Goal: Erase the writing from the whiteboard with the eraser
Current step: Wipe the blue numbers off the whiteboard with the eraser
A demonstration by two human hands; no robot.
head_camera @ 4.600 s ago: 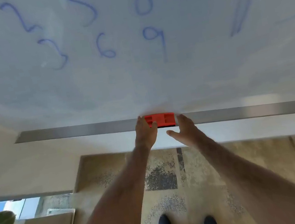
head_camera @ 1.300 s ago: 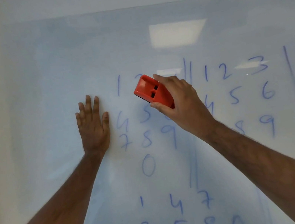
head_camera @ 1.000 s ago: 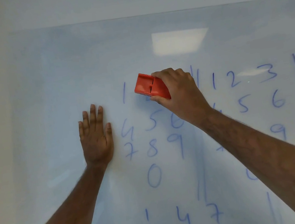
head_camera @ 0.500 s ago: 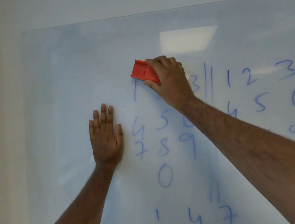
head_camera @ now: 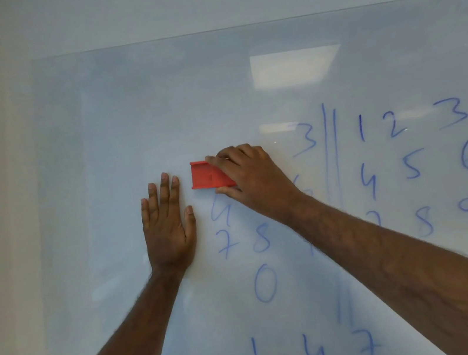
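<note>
Head view, risk: your left hand (head_camera: 168, 225) lies just left of the eraser (head_camera: 209, 175); a stroke carried leftward would run into its fingertips, or skip the 4 (head_camera: 219, 212) below your right hand (head_camera: 250, 180).
Head view, right hand: fingers curled over the red eraser, holding it against the whiteboard (head_camera: 154, 113).
Head view, left hand: flat, fingers straight, resting on the board.

The flat left hand (head_camera: 168, 225) lies pressed on the glossy white wall-mounted whiteboard (head_camera: 154, 113), just left of the red plastic block eraser (head_camera: 207, 175), blocking a leftward sweep. Bare board stretches above both hands. Rightward and below, the right forearm (head_camera: 378, 252) crosses over the blue handwritten digits (head_camera: 410, 166).
</note>
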